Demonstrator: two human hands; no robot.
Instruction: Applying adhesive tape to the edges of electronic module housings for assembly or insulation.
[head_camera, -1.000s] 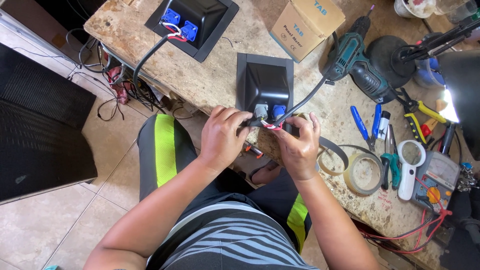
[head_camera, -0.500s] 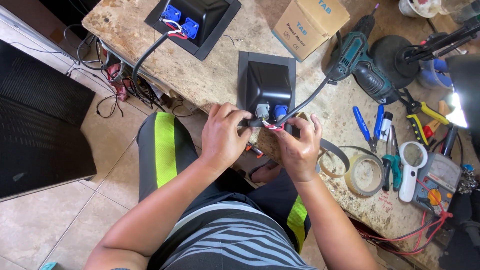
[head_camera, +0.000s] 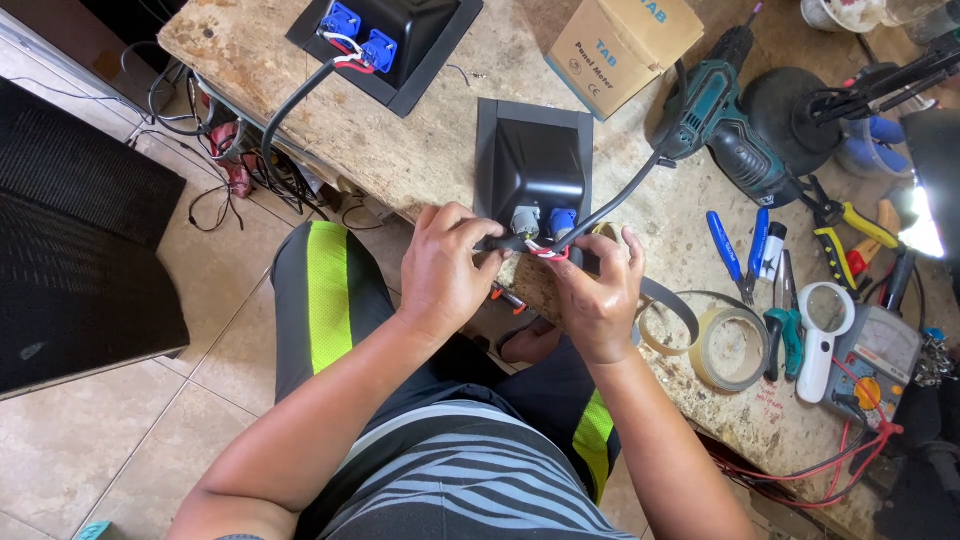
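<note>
**Cable Termination at the Black Horn Housing**

Left hand (head_camera: 447, 268) grips the black cable (head_camera: 610, 195) near its stripped end, fingers closed around it; I see the right hand (head_camera: 598, 300) pinching the red and white wire ends (head_camera: 546, 250) between thumb and fingertips. Both hands meet at the near edge of the workbench (head_camera: 420, 150), directly over my lap.

Step in hand, as I judge it: seating the wire ends on the terminals (head_camera: 545, 220) at the near face of the black horn housing (head_camera: 533, 165). The next move calls for a steady cable and fine finger pressure at the terminals.

Orientation: the housing lies flat with its long axis running near to far, terminals facing me. The cable leaves the hands and runs right and away toward the teal drill (head_camera: 725, 115).

Right of the hands lie a roll of tape (head_camera: 733, 349), screwdrivers (head_camera: 727, 247), a magnifier (head_camera: 822, 325) and a multimeter (head_camera: 880, 362). Farther off sit a cardboard box (head_camera: 620, 40) and a second housing (head_camera: 385, 45).
</note>
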